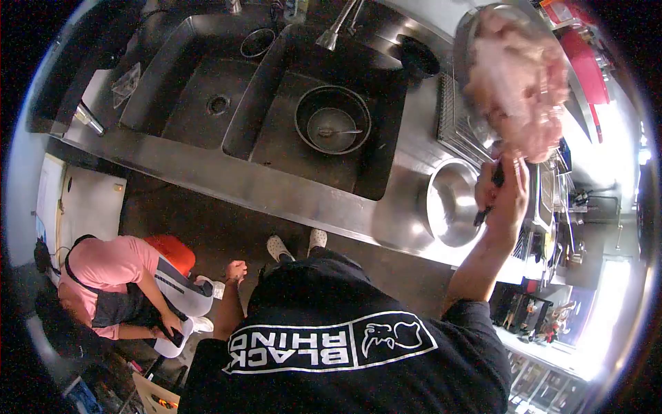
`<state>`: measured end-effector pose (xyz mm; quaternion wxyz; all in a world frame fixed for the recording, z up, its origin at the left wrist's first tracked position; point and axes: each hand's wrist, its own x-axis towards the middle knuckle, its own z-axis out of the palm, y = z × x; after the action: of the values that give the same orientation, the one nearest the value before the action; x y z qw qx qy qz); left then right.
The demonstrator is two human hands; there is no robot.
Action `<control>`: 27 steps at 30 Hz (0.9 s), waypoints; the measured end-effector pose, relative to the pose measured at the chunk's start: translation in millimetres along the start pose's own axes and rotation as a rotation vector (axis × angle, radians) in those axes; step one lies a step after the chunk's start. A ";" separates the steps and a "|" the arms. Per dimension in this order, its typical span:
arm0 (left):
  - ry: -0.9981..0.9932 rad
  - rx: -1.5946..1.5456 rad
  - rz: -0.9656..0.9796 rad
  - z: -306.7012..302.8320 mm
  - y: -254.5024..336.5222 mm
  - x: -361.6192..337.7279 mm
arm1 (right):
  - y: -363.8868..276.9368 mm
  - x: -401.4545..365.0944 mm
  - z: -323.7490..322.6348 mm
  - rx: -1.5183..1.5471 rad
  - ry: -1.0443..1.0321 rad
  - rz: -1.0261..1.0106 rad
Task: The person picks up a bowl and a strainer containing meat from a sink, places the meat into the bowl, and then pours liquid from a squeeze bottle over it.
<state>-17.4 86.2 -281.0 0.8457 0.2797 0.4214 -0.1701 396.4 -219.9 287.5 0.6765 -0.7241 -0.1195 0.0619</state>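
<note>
My right hand (507,186) is wrapped around a black handle (480,217) at the right of the counter. Just beyond that hand is a large heap of raw chicken (517,83), smeared by motion, which hides the far end of the handle. The grey rim of a round metal vessel (463,52) shows behind the meat. Below it, close to my right wrist, stands a shiny steel bowl (452,203). My left hand (236,270) hangs beside my body at the left, fingers curled in, with nothing visible in it.
A double sink (238,131) lies ahead, its right basin holding a round pot (333,119) with a spoon inside. A tap (327,38) hangs above. Wire racks (455,117) line the right counter. A seated person (114,276) in pink is at my left.
</note>
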 end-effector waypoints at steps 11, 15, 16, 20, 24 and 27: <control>-0.031 -0.280 -0.049 -51.3 -35.7 15.5 | 187.6 -29.0 22.0 -0.100 -0.216 0.516; -0.018 -0.416 0.239 -63.4 -52.1 22.3 | 189.4 -28.4 23.4 -0.098 -0.200 0.521; -0.125 -0.406 0.063 -54.1 -36.5 13.4 | 175.2 -24.4 23.1 -0.099 -0.188 0.544; -0.073 0.275 0.206 -30.3 -27.0 -9.0 | 118.3 -3.3 18.1 -0.082 -0.106 0.445; 0.223 0.323 -0.012 6.2 -8.8 -21.3 | 53.8 11.9 8.7 -0.048 -0.093 0.214; 0.065 0.385 0.000 15.7 -3.1 -22.4 | 14.7 17.6 2.3 0.011 -0.003 0.071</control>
<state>-22.5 75.2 -256.3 0.7625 0.4418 0.4083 -0.2383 414.1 -214.0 274.0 0.6775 -0.7241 -0.0945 0.0878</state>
